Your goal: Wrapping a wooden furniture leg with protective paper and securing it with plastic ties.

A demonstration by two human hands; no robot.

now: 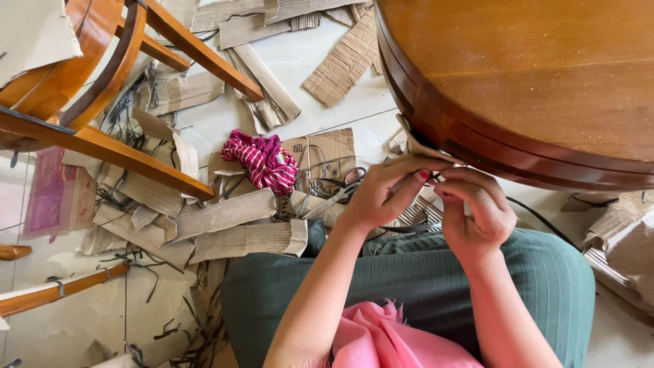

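Note:
My left hand (pixel 385 194) and my right hand (pixel 477 211) meet just under the rim of a round wooden table (pixel 531 82). Both pinch a thin strip of corrugated cardboard (pixel 417 144) that rises from my fingers up against the table edge. A dark thin cord (pixel 538 219) runs from between my fingers off to the right. My knees in green cloth (pixel 409 279) lie below the hands, with pink fabric (pixel 375 337) nearer me.
Cardboard strips and sheets (pixel 231 225) litter the white tiled floor. A pink striped cloth (pixel 262 160) and scissors (pixel 337 191) lie on them left of my hands. A wooden chair frame (pixel 102 82) stands at left, with more cardboard (pixel 623 235) at right.

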